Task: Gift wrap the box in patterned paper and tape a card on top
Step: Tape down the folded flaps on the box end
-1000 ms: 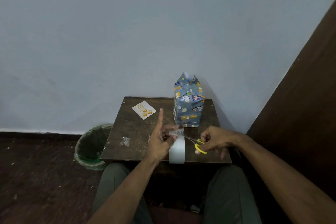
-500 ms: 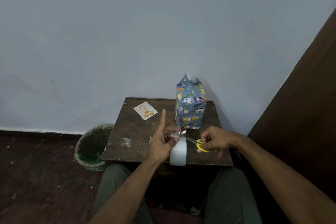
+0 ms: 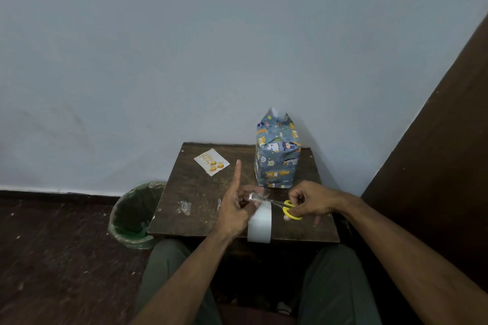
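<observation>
The box (image 3: pixel 276 158), wrapped in blue animal-print paper with its top flaps standing up, stands upright at the back right of the small dark table (image 3: pixel 200 187). A white card (image 3: pixel 211 162) with gold balloons lies flat at the back left. My left hand (image 3: pixel 239 208) pinches a strip of clear tape (image 3: pixel 257 196) pulled from the wide tape roll (image 3: pixel 260 223), with the index finger pointing up. My right hand (image 3: pixel 310 202) grips yellow-handled scissors (image 3: pixel 286 207), whose blades reach the tape strip.
Crumpled bits of clear tape (image 3: pixel 184 207) lie on the table's left part. A green-lined waste bin (image 3: pixel 134 215) stands on the floor left of the table. A dark wooden panel (image 3: pixel 435 166) rises on the right. My knees sit under the table's front edge.
Both hands have stayed almost still with the tape and scissors. The view has shifted very slightly.
</observation>
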